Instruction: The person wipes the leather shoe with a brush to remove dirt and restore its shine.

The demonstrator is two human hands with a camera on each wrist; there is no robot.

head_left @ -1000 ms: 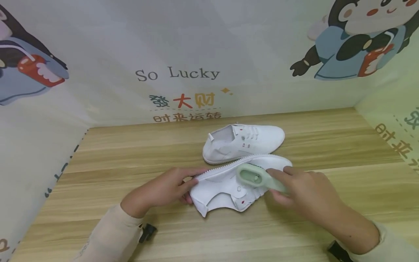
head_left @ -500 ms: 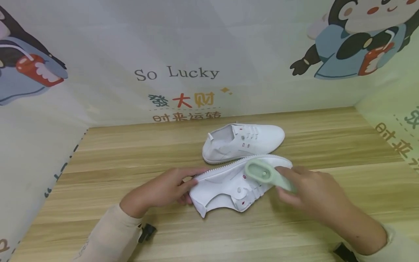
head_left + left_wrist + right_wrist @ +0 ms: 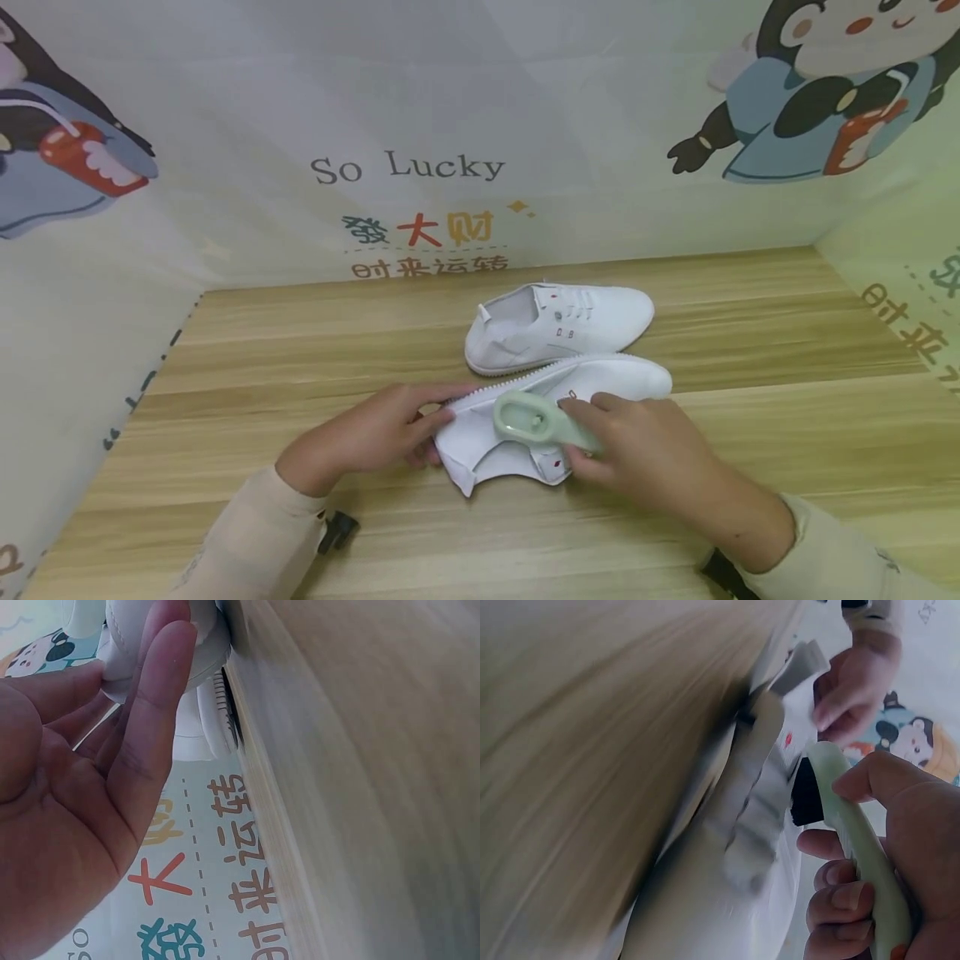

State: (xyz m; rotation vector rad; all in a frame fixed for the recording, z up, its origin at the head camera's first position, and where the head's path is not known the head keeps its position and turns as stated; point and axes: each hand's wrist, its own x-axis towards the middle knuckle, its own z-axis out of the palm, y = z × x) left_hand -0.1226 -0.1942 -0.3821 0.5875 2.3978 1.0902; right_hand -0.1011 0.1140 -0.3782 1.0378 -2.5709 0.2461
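Observation:
A white lace-up shoe (image 3: 630,377) lies tipped on its side, its sole edge facing away and its opening toward the near side. My left hand (image 3: 378,429) grips its heel between thumb and fingers; the left wrist view shows the fingers around the heel (image 3: 202,645). In my right hand (image 3: 645,446) is a pale green brush (image 3: 525,417), its handle wrapped by the fingers. Dark bristles (image 3: 805,793) face the shoe's side in the right wrist view, at or very near the surface. Behind it a second white shoe (image 3: 615,321) stands upright.
Both shoes are on a wood-grain table (image 3: 300,350). A printed backdrop (image 3: 600,167) with lettering and cartoon figures rises behind the table and along both sides. Black devices (image 3: 339,533) are strapped at the wrists.
My right hand first shifted slightly right toward the toe, then swept the brush left along the shoe's side toward the heel. The left hand and both shoes stay in place.

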